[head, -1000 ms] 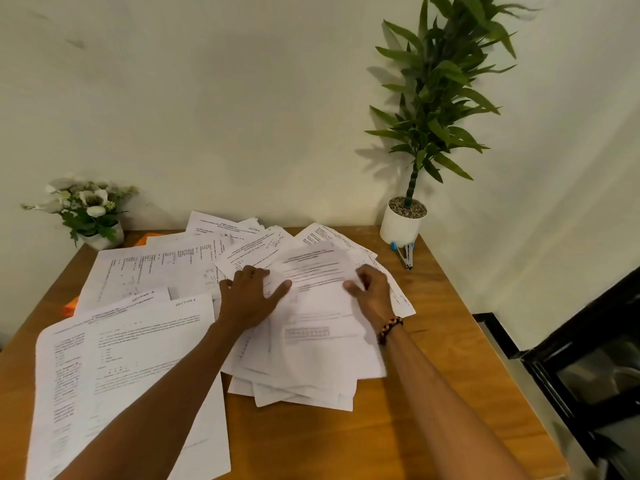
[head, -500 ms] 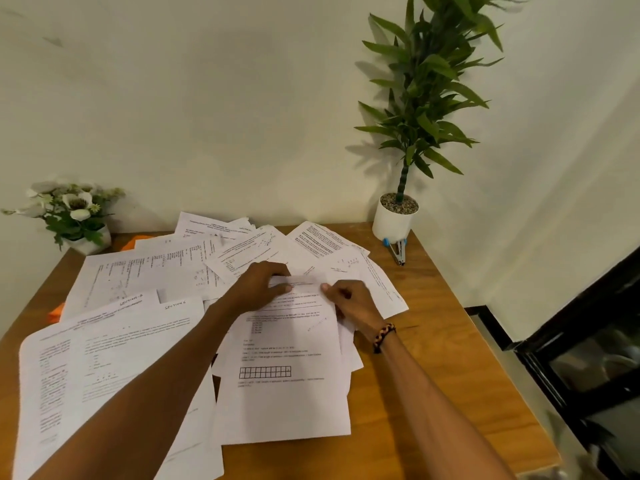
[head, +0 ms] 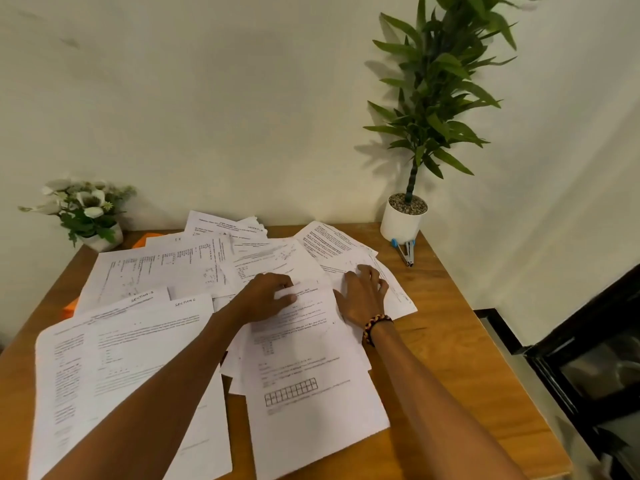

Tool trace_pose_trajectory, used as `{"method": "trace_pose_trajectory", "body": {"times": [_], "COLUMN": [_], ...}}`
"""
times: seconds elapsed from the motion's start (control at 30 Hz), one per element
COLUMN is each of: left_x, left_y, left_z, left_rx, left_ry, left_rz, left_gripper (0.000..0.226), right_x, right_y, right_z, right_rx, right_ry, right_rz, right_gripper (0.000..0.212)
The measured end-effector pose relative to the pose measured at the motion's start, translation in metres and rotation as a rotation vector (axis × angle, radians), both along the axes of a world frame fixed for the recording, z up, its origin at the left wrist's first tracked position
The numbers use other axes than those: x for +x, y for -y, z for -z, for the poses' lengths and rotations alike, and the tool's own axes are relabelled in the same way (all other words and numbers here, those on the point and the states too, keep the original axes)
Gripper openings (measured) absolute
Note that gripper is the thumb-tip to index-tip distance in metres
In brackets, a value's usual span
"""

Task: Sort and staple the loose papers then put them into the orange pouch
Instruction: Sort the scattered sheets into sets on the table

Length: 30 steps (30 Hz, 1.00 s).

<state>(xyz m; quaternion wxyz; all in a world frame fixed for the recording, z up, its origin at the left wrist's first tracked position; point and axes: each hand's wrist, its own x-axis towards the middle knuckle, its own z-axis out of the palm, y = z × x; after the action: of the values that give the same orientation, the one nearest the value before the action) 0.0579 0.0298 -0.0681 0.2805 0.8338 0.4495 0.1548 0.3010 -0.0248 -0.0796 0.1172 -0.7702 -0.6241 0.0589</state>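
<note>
The left hand (head: pixel 265 299) is lying knuckles-up on the loose papers (head: pixel 311 358), fingers curled. The right hand (head: pixel 362 294) is resting beside it, fingers spread flat.

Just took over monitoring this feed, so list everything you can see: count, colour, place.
loose papers: many overlapping, white, printed, across the table
table: one, brown wood, against the wall
orange pouch: one, mostly hidden under papers at left
stapler: one, blue and silver, beside the white pot
tall plant: one, green, white pot, back right corner
flower pot: one, white flowers, back left corner
left hand: resting on the papers
right hand: flat on papers, beaded bracelet at wrist
</note>
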Motion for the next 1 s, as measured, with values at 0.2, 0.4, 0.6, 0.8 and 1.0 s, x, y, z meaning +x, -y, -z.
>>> {"method": "trace_pose_trajectory", "body": {"times": [0.2, 0.4, 0.6, 0.8, 1.0], "left_x": [-0.019, -0.030, -0.028, -0.028, -0.021], "left_y": [0.007, -0.008, -0.015, -0.017, -0.013], "left_z": [-0.006, -0.008, -0.006, -0.002, -0.001], "left_rx": [-0.069, -0.064, -0.098, -0.018, 0.042], "left_ry": [0.188, 0.011, -0.274, -0.211, -0.114], "left_rz": [-0.081, -0.218, -0.108, -0.138, -0.124], "left_gripper": [0.014, 0.032, 0.060, 0.044, 0.026], "right_x": [-0.004, -0.001, 0.010, 0.019, 0.024], "right_y": [-0.005, -0.008, -0.017, -0.041, -0.045], "right_z": [-0.002, -0.003, -0.015, -0.005, 0.006], "right_rx": [-0.016, -0.293, -0.430, 0.002, 0.312], "right_ry": [-0.137, -0.073, -0.074, -0.417, -0.631], "right_rz": [-0.169, -0.298, -0.390, -0.099, 0.247], "right_gripper": [0.045, 0.103, 0.106, 0.060, 0.041]}}
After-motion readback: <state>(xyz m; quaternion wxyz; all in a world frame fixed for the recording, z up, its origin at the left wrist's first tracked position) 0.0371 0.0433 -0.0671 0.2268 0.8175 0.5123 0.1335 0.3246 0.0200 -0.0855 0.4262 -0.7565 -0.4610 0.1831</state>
